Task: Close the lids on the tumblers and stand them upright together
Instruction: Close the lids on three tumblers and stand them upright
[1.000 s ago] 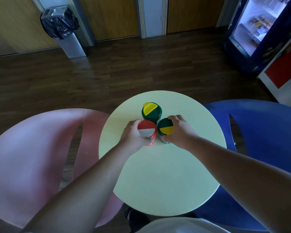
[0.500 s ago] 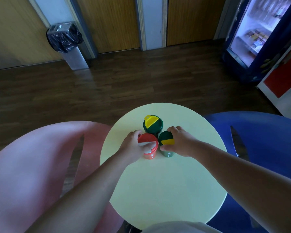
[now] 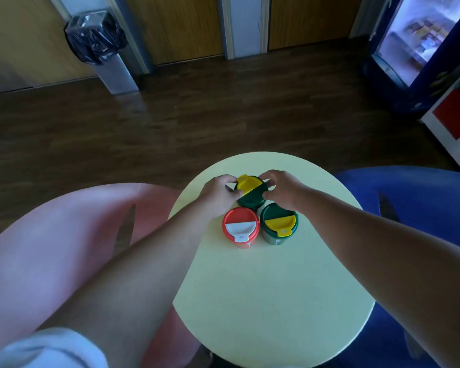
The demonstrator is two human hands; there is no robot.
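Three tumblers stand upright in a tight cluster on the round pale yellow table (image 3: pixel 274 288). The far green tumbler (image 3: pixel 250 193) has a yellow flap lid. My left hand (image 3: pixel 218 191) grips its left side, thumb on the lid's edge. My right hand (image 3: pixel 280 188) curls round its right side. In front, free of both hands, stand a red tumbler (image 3: pixel 241 227) with a white flap and a second green tumbler (image 3: pixel 278 223) with a yellow flap; both flaps lie flat.
A pink chair (image 3: pixel 64 235) sits left of the table and a blue chair (image 3: pixel 420 197) right. Across the dark wood floor stand a lined bin (image 3: pixel 101 49) and a lit drinks fridge (image 3: pixel 420 43).
Both hands left the red and near green tumblers and moved forward onto the far green tumbler. The camera view shifted, so the table sits lower in view.
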